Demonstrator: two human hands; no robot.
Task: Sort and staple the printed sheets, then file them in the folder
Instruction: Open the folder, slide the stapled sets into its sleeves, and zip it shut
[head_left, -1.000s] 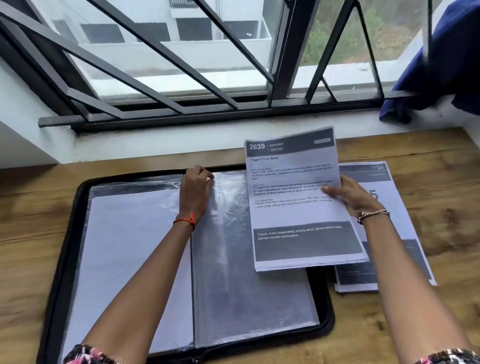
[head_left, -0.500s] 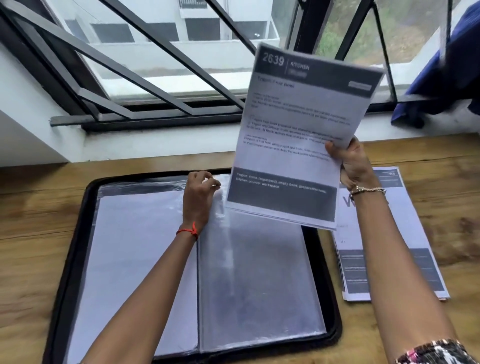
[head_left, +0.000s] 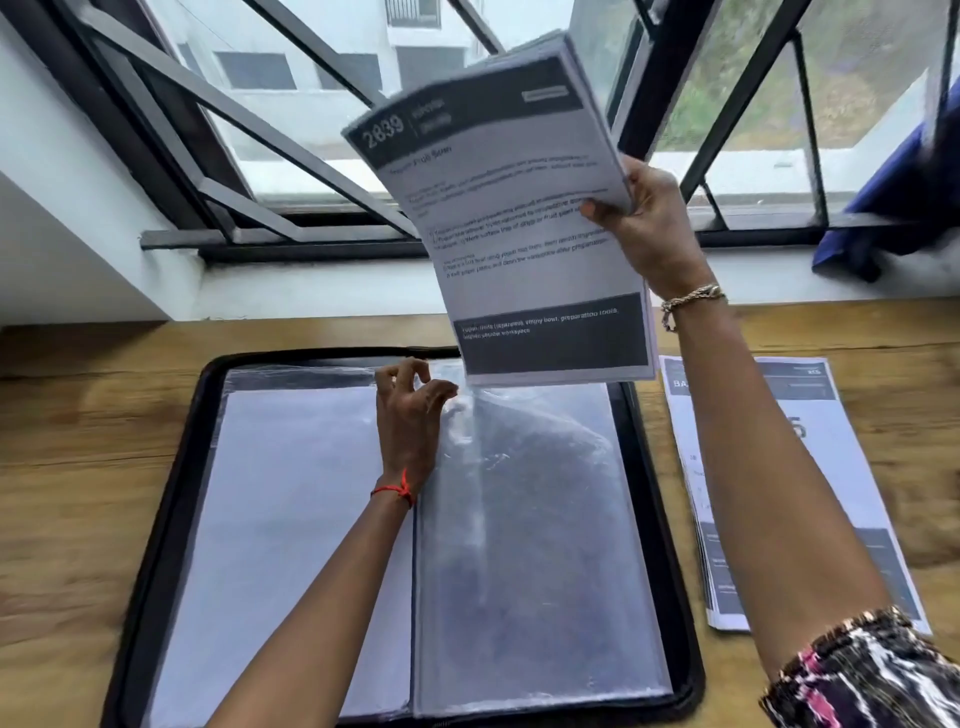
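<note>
**A:** So, where is the printed bundle (head_left: 519, 223)?

**B:** It is in the air, tilted, above the far edge of the folder (head_left: 171, 493) and in front of the window bars (head_left: 311, 156). The right hand (head_left: 647, 223) grips its right edge, with the thumb on the front page and the fingers behind.

**A:** And the left hand (head_left: 410, 415)?

**B:** It is low, at the far edge of the right-hand clear sleeve (head_left: 545, 545), close to the spine. The fingers are curled, and the thumb and fingertips pinch the plastic, which puckers up there.

**A:** How does the folder lie?

**B:** It lies open and flat on the wooden counter (head_left: 78, 467), black-rimmed. The left sleeve (head_left: 291, 519) shows a white sheet, and the right one shows dark.

**A:** Anything beside it?

**B:** A second stack of printed sheets (head_left: 847, 509) lies just right of the folder, partly hidden by the right forearm. A blue cloth (head_left: 909, 197) sits on the sill, far right.
</note>
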